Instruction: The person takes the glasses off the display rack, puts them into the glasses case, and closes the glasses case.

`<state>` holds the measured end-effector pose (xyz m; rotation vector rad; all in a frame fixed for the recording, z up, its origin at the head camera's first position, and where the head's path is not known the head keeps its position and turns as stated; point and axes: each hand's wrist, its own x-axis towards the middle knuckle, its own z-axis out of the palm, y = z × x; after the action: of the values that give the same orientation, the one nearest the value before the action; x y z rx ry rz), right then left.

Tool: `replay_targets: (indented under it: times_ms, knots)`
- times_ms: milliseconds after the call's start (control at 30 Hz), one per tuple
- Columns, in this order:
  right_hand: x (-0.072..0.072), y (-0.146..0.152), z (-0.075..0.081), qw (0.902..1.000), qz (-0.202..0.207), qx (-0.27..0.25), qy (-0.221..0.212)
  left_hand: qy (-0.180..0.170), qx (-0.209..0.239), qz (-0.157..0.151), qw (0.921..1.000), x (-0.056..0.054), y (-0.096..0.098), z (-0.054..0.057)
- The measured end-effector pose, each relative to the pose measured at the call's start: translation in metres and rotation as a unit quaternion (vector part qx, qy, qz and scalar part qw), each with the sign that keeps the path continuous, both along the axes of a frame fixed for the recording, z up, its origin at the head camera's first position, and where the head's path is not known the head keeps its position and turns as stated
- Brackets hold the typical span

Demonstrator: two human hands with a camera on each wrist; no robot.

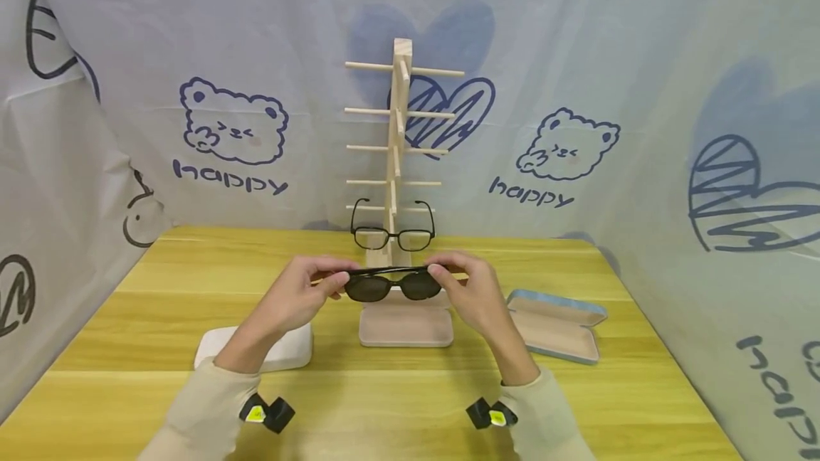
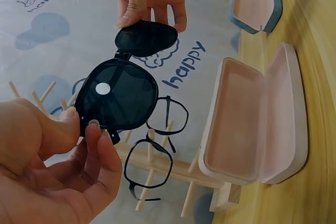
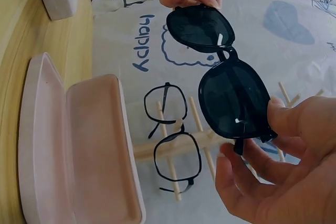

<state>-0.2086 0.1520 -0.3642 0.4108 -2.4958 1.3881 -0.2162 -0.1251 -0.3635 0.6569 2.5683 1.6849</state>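
Note:
Dark-lensed black sunglasses [image 1: 419, 286] are held up in front of me, above the open pink glasses case [image 1: 406, 326]. My left hand [image 1: 306, 294] pinches their left end between thumb and fingers, and my right hand [image 1: 468, 290] pinches the right end. In the left wrist view the sunglasses [image 2: 119, 95] show both dark lenses, with the left thumb at the frame's corner. The right wrist view shows the sunglasses [image 3: 233, 98] with a temple behind the lens. Behind them, black clear-lensed eyeglasses [image 1: 415, 240] hang on the lowest pegs of a wooden display stand [image 1: 398, 98].
A blue glasses case [image 1: 557, 347] lies open at the right. On the left, partly behind my forearm, sits a closed white case [image 1: 291, 347]. Printed cloth [image 1: 307, 34] hangs behind and beside the wooden table [image 1: 359, 411]. The stand's upper pegs stick out to both sides.

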Motion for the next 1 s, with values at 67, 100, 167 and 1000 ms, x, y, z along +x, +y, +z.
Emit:
replay_targets:
  times_ms: [67,100,167,1000]
  knots:
    - [-0.001,0.002,-0.002,1.0,0.003,0.004,-0.002,-0.003,-0.007,0.002,1.0,-0.001,0.001,-0.001]
    - [-0.001,0.002,-0.003,1.0,0.006,0.003,-0.004,-0.005,-0.01,0.002,0.9999,-0.001,0.002,-0.002]
    - [-0.003,0.004,-0.005,0.9998,0.013,-0.001,-0.012,-0.006,-0.015,-0.001,0.9999,-0.002,0.002,-0.004]
    - [-0.017,0.028,-0.036,0.9955,0.049,0.007,-0.08,-0.019,-0.059,0.026,0.9977,-0.014,0.013,-0.042]
